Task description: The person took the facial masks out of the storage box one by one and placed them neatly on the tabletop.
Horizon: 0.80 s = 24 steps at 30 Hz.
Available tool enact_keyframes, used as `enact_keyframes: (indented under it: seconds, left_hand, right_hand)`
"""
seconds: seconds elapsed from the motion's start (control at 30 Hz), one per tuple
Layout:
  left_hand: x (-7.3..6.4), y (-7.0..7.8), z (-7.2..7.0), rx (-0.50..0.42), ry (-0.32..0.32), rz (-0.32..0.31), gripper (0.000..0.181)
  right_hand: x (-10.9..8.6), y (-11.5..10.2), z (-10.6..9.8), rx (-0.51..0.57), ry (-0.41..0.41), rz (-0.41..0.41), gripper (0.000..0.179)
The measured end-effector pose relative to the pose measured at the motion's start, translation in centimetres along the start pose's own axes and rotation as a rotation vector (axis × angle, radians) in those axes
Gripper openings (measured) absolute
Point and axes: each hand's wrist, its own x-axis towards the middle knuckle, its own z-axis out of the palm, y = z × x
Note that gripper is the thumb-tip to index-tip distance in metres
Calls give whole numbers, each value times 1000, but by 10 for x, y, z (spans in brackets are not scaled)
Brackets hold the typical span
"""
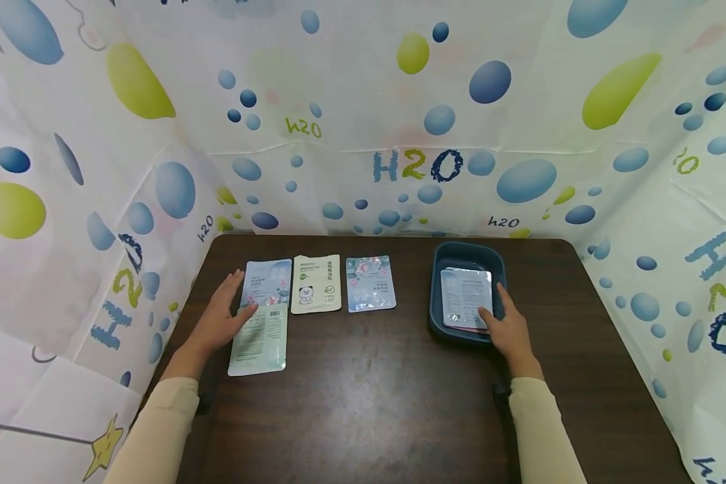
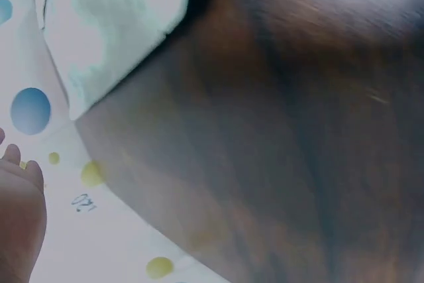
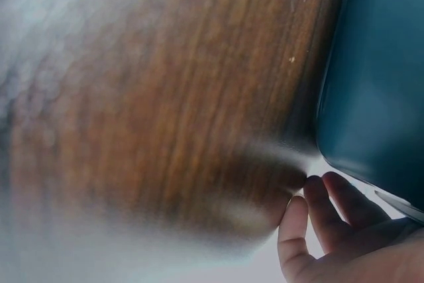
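Observation:
My left hand [image 1: 222, 323] is beside two flat sachets on the left. Its fingers lie spread near a blue floral sachet [image 1: 267, 279], and its thumb reaches over the top of a pale green sachet [image 1: 259, 343]. In the left wrist view the left hand [image 2: 20, 220] shows only in part. My right hand [image 1: 511, 334] is over the right side of a dark blue bin [image 1: 437, 296]. The right thumb touches a silver-white printed sachet [image 1: 466, 296] in the bin, with loosely extended fingers [image 3: 324, 210] by the bin's wall. A pinkish edge peeks out under that sachet.
A cream sachet with a panda [image 1: 316, 286] and another blue floral sachet [image 1: 371, 284] lie in a row on the dark brown wooden table [image 1: 351, 403]. White sheeting with blue and green dots [image 1: 351, 101] stands behind the table and at both sides.

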Motion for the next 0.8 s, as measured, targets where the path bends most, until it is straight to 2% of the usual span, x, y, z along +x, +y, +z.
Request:
enact_keyframes:
  seconds: [0.37, 0.67, 0.8]
  left_hand:
    - [17, 26, -6, -57, 30, 36, 86]
    - [24, 48, -10, -76, 64, 37, 85]
    - [28, 56, -11, -116, 81, 41, 84]
  right_hand:
    - [1, 2, 1, -1, 11, -7, 83]
    - [1, 3, 2, 1, 18, -26, 82]
    - [1, 2, 0, -8, 16, -27, 82]
